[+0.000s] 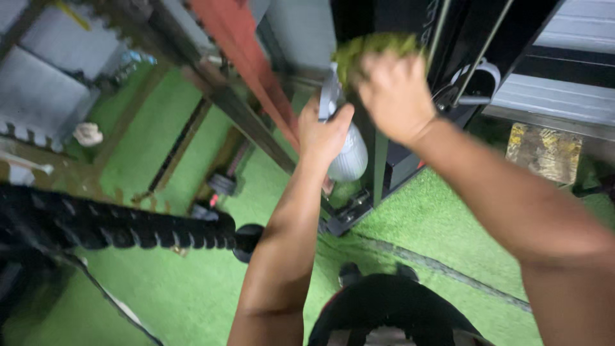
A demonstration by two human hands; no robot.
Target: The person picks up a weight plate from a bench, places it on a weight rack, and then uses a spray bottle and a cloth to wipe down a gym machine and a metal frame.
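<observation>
Head view, looking steeply down; picture blurred by motion. Left hand point(322, 131) raised in front of a black machine frame point(378, 154), its grip closed around the neck of a white spray bottle point(349, 154); thumb hooked over the top near the pale trigger head, bottle body hanging below the fist, tilted slightly. Right hand point(394, 93) higher and just beside the left, grip bunched on a green cloth point(375, 46) that is pressed against the upper part of the black frame; the cloth shows above and to the left of the knuckles, fingers hidden beneath it. Bottle and cloth sit close together, the bottle head just under the cloth's lower left edge; cannot tell whether they touch. Two thin cables point(471, 57) run down the frame to the right of the right hand, with a pale curved handle point(487, 74) by them. Floor is green turf point(192, 282). A red slanted beam point(246, 64) crosses from the top centre down toward the left hand. At left, a long row of black dumbbells point(115, 224) on a rack, ends rounded. A worn yellow-marked block point(544, 150) lies on the turf at right. Dark clothing point(391, 314) of the person at bottom centre, both forearms bare.
</observation>
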